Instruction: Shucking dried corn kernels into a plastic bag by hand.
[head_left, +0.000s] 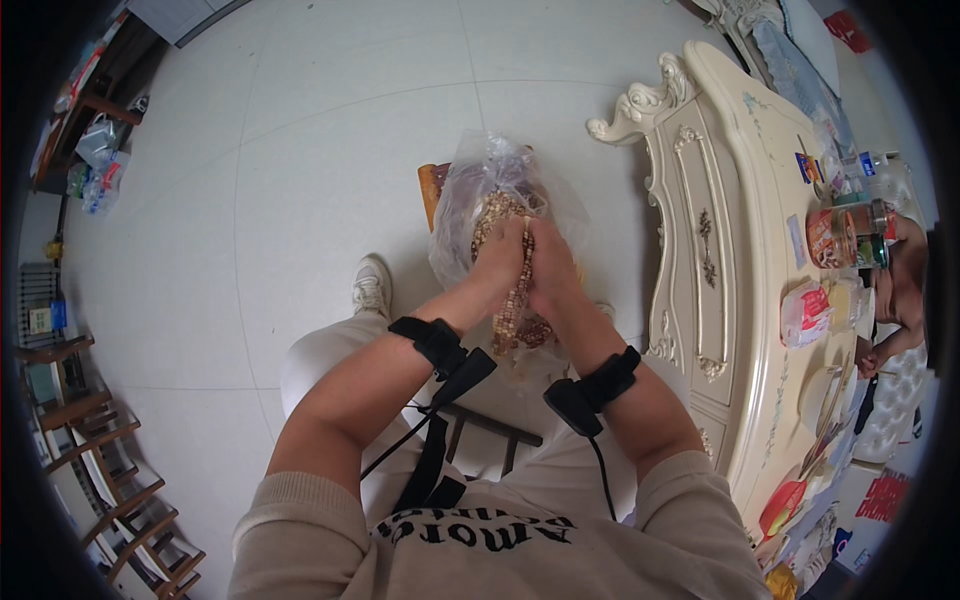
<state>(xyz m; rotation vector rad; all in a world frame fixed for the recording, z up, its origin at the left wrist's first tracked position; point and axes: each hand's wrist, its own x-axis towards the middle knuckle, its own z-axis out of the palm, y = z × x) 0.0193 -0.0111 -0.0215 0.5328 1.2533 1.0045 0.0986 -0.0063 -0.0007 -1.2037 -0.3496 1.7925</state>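
Observation:
A dried ear of corn with mottled brown and pale kernels points down towards my lap. My left hand presses on its left side, and my right hand closes against its right side. Both sets of fingertips meet near its upper part, partly hidden. Just beyond them, more dried corn lies in a clear plastic bag. Below my right hand, a second reddish-brown piece of corn shows, partly covered by the first.
Under the bag is a small wooden stool. A cream carved cabinet stands close on the right, with jars and dishes on top. Another person's arms show beyond it. Wooden racks line the left.

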